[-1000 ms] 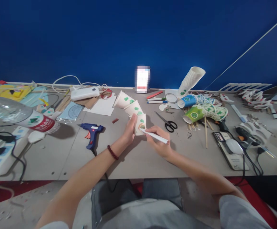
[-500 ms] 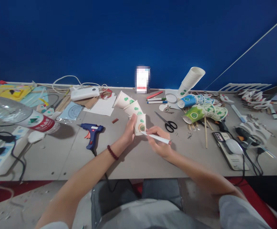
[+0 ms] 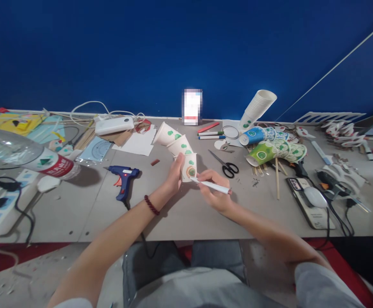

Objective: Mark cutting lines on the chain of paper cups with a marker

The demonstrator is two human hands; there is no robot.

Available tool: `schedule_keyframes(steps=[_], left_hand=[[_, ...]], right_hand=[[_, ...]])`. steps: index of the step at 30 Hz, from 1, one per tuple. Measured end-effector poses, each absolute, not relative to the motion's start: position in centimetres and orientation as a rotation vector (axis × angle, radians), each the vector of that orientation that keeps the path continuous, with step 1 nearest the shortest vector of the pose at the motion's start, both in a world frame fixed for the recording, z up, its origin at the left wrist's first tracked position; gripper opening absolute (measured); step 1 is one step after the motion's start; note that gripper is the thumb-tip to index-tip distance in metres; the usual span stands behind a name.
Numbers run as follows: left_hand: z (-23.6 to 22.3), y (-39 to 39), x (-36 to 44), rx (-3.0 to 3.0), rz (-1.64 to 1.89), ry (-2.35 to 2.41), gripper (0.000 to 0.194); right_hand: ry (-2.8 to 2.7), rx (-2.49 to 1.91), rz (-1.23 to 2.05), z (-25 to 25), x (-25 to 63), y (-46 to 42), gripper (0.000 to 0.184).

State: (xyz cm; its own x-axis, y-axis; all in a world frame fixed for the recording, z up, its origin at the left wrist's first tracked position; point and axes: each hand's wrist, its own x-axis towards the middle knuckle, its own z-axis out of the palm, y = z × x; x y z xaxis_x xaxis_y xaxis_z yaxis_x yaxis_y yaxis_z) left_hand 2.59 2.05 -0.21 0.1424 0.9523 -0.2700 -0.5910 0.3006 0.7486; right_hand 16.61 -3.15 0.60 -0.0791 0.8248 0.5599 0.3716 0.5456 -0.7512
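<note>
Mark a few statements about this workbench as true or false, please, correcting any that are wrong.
1. The right hand holds a white pen. True.
2. The left hand holds the scissors. False: the left hand holds a white paper cup; the scissors lie on the table.
3. The glue gun is blue. True.
4. A bracelet is on the right wrist. False: the bracelet is on the left wrist.
5. The tall white cup stack is farther right than the scissors. True.

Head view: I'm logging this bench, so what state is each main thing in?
Left hand: holding front cup
Right hand: holding pen
Pen: tip at front cup
Glue gun: lying flat, lit red
Scissors: lying, seemingly closed
Cup stack: nested
Green cup: lying sideways
Screen: lit, pixelated
</note>
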Motion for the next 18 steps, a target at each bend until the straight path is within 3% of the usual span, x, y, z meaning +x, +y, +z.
schedule_keyframes(steps=[18], left_hand=[[0.20, 2.03, 2.64, 0.549, 1.192, 0.854, 0.056]], right_hand=[[-1.664, -1.005, 0.537, 0.42, 16.56, -3.09, 0.004]])
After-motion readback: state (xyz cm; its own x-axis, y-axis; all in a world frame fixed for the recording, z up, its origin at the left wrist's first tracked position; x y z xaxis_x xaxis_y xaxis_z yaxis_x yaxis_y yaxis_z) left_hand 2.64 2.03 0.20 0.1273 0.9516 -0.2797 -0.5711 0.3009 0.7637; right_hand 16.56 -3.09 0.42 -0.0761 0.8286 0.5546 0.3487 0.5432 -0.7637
